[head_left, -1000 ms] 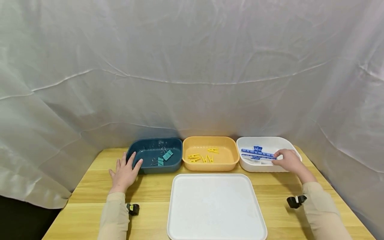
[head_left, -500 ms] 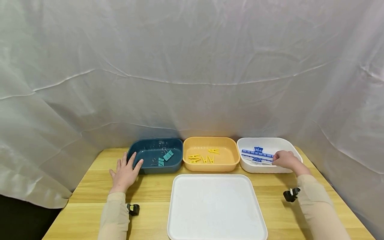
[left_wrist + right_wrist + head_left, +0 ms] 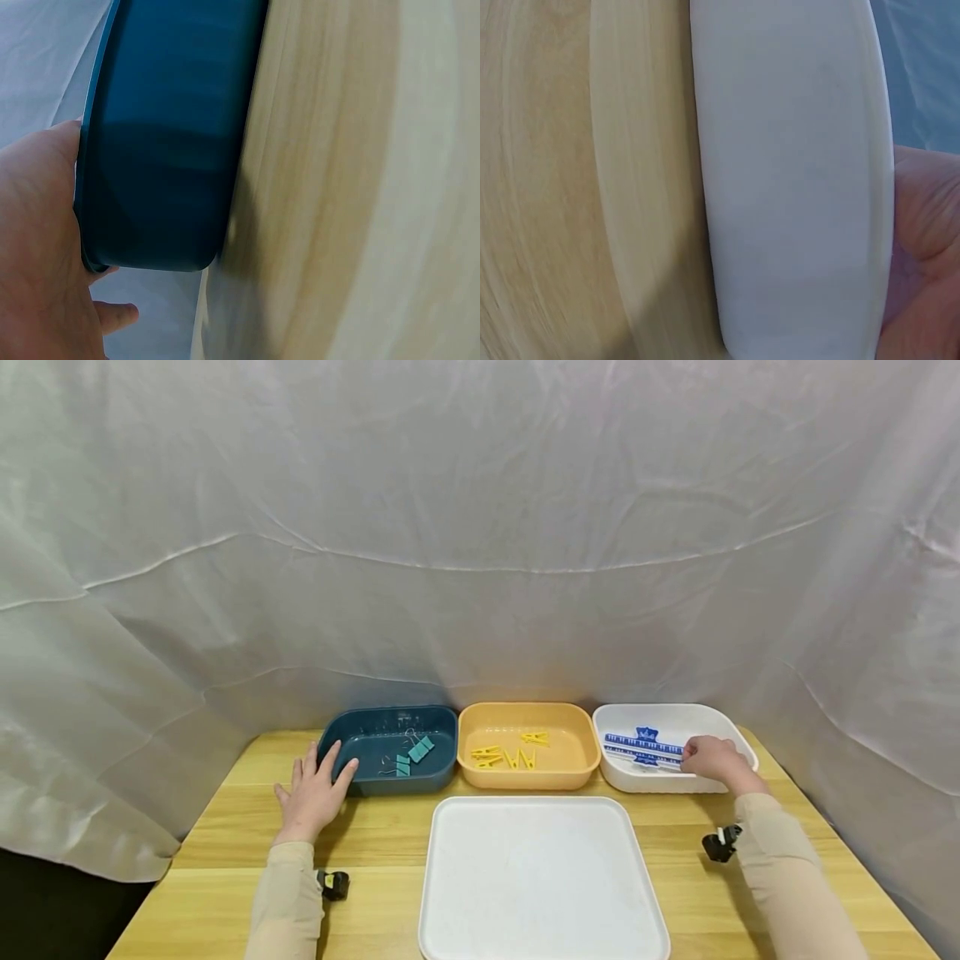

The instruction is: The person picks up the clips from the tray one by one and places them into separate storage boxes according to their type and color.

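My left hand [image 3: 311, 793] rests with spread fingers at the left front corner of a dark teal bin [image 3: 405, 782]. In the left wrist view, the bin's rim [image 3: 87, 172] meets the palm side of that hand. Two teal binder clips [image 3: 420, 748] lie inside the bin. My right hand [image 3: 718, 762] reaches over the front rim of a white bin [image 3: 675, 783], fingers bent at the right ends of long blue clips [image 3: 643, 744] printed with piano keys. Its fingertips are hidden, so I cannot tell whether they pinch a clip.
Between those two bins stands a yellow-orange bin [image 3: 525, 778] with several yellow clips [image 3: 527, 760] in it. A white tray [image 3: 543, 877] lies in front on the wooden table [image 3: 375, 893]. Grey cloth [image 3: 480, 568] hangs behind and at both sides.
My right hand has closed in slightly and its wrist has shifted left. The front blue clip's right end has dropped lower beside the fingers. My left hand stays where it was.
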The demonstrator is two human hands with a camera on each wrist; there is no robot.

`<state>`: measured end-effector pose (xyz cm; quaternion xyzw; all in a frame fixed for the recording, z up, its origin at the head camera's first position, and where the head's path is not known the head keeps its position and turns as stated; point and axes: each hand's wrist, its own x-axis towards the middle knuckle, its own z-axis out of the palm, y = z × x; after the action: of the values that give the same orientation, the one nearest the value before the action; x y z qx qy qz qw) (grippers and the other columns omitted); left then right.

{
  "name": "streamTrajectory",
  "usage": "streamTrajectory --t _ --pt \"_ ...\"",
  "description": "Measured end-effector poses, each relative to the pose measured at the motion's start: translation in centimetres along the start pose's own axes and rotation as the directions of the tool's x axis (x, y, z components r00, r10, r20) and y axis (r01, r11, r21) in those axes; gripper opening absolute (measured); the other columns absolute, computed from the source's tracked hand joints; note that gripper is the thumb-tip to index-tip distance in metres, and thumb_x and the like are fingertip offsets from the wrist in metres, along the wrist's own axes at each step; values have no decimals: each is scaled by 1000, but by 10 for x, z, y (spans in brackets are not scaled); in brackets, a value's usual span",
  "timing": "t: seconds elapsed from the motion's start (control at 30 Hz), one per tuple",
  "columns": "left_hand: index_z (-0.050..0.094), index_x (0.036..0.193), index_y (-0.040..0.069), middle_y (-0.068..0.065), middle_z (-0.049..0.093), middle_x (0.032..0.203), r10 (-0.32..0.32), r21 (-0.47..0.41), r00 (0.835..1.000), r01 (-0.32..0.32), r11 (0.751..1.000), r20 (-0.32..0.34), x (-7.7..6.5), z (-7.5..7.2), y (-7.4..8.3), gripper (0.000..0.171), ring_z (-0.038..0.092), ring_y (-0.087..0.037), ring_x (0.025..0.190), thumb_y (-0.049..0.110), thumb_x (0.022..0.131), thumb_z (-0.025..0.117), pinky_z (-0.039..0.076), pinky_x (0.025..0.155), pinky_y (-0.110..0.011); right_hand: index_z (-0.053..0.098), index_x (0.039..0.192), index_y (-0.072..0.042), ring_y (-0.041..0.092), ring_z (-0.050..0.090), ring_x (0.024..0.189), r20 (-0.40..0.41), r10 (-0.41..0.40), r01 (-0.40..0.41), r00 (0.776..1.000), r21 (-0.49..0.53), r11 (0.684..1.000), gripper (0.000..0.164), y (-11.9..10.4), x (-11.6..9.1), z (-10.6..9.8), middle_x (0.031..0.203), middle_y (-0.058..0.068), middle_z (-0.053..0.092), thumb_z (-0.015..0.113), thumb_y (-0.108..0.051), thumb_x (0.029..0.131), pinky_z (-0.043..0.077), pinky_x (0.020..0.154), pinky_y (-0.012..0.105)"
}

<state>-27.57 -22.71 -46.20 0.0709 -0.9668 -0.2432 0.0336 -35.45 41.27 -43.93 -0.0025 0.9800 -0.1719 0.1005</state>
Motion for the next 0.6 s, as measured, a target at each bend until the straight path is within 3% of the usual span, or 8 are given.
streamTrajectory --t 0.17,0.37,0.6 --pt "14 158 24 -20 -5 164 0 6 1000 0 1000 -1 0 0 0 74 -2 -55 146 62 98 34 -9 102 -82 58 84 -8 45 43 93 -11 20 -20 1000 15 1000 15 0 3 2 91 15 60 65 -20 79 37 75 57" --pt "13 158 24 -20 -5 164 -1 11 1000 1 1000 2 0 1 -1 78 -2 -55 146 68 96 30 -9 102 -83 57 85 -7 45 40 94 -3 46 -46 999 39 998 13 -1 3 5 89 15 58 64 -18 82 33 77 59" --pt "15 158 23 -21 -2 164 7 5 1000 -7 1000 -10 1 1 -1 75 -1 -55 146 64 98 34 -9 102 -83 58 89 -6 45 39 95 -5 67 -67 998 44 997 16 -2 4 7 93 18 59 64 -19 83 31 79 61"
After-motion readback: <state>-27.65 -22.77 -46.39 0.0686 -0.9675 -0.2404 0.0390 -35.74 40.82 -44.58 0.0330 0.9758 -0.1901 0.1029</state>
